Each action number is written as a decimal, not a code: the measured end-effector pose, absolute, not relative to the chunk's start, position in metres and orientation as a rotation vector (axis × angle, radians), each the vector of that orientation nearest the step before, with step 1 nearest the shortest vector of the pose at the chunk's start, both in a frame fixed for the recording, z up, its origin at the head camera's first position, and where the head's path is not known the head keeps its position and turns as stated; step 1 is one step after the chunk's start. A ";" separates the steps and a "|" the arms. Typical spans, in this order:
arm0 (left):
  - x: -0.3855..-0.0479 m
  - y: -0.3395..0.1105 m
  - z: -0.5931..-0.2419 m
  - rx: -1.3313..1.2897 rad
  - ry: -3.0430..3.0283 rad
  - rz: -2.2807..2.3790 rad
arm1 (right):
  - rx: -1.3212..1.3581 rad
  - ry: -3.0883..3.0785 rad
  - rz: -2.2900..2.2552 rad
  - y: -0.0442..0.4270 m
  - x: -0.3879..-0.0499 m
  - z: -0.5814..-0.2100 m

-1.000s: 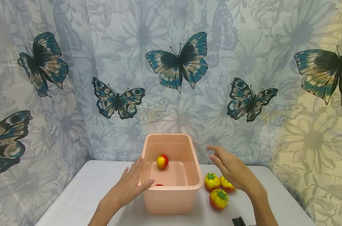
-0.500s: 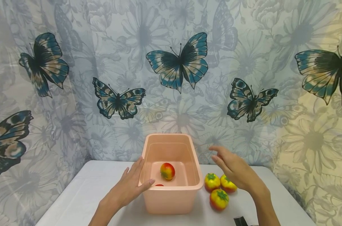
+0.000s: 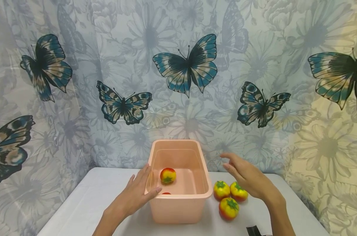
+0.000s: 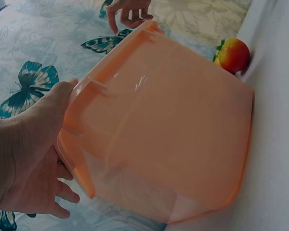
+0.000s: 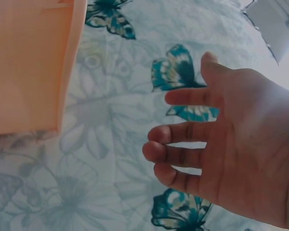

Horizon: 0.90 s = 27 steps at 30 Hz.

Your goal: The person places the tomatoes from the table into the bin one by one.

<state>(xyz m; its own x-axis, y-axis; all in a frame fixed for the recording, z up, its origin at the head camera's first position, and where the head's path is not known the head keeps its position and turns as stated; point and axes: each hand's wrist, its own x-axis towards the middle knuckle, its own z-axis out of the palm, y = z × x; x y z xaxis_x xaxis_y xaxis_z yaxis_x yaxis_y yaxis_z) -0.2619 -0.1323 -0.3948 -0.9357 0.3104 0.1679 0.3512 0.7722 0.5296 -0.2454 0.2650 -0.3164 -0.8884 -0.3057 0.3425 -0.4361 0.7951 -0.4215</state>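
A peach-coloured plastic bin (image 3: 178,209) stands on the table. Inside it lies a red and yellow fruit (image 3: 168,176) with a green leafy top, and a red sliver of another (image 3: 166,193) shows just behind the front rim. My left hand (image 3: 132,193) rests on the bin's left rim with its fingers extended; in the left wrist view the hand (image 4: 38,144) lies along the bin's edge (image 4: 79,130). My right hand (image 3: 249,177) hovers right of the bin, relaxed and empty. In the right wrist view its fingers (image 5: 183,156) are loosely bent, with nothing in them.
Right of the bin, three similar fruits (image 3: 229,208) sit close together on the white table (image 3: 93,196). Behind the table hangs a cloth (image 3: 190,124) printed with flowers and butterflies. A small black object (image 3: 253,230) shows by the right wrist.
The fruit inside the bin has rolled, first toward the front and right, then back to the left, and its green top now shows. My right hand has drifted slightly right; my left stays put.
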 end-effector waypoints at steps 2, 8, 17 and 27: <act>-0.262 -0.132 -0.395 -0.537 -2.890 -0.884 | 0.571 -2.731 0.732 0.267 -0.245 -0.316; -0.261 -0.132 -0.395 -0.525 -2.887 -0.890 | 0.538 -2.773 0.758 0.276 -0.245 -0.315; -0.261 -0.131 -0.393 -0.526 -2.888 -0.887 | 0.509 -2.840 0.750 0.293 -0.249 -0.314; -0.261 -0.131 -0.394 -0.511 -2.895 -0.887 | 0.451 -2.998 0.796 0.312 -0.257 -0.322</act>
<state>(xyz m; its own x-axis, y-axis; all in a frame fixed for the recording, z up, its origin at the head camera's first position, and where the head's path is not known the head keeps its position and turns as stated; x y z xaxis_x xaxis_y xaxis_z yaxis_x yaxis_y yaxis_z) -0.2612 -0.1308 -0.3941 -0.9422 0.2928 0.1627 0.3337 0.7782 0.5320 -0.2568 0.3125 -0.3224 -0.9587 -0.2732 0.0798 -0.2768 0.8298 -0.4847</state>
